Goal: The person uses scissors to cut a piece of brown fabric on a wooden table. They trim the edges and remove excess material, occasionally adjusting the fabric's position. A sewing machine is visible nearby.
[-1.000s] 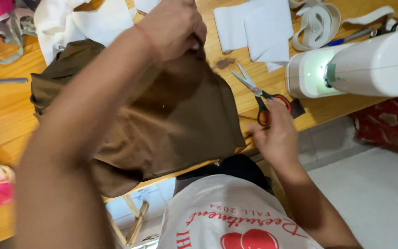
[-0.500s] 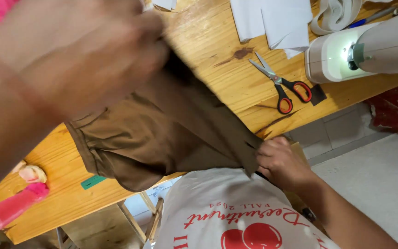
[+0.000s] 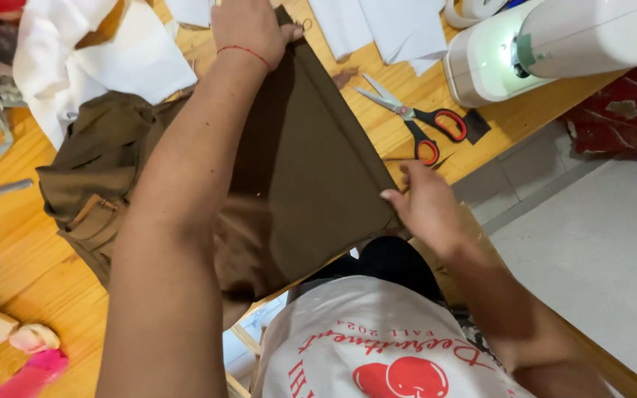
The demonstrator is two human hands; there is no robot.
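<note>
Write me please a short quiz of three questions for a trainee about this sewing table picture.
1. True or false: the left hand grips the far end of the brown fabric.
2. Which lies nearest the right hand? A) scissors B) white cloth C) pink object
3. Fill in: the sewing machine stands on the wooden ____.

Key: 1 true; 2 A; 3 table.

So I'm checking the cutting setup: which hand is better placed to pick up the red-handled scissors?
Probably the right hand: it grips the brown fabric just below the red-handled scissors; the left hand is farther off.
</note>
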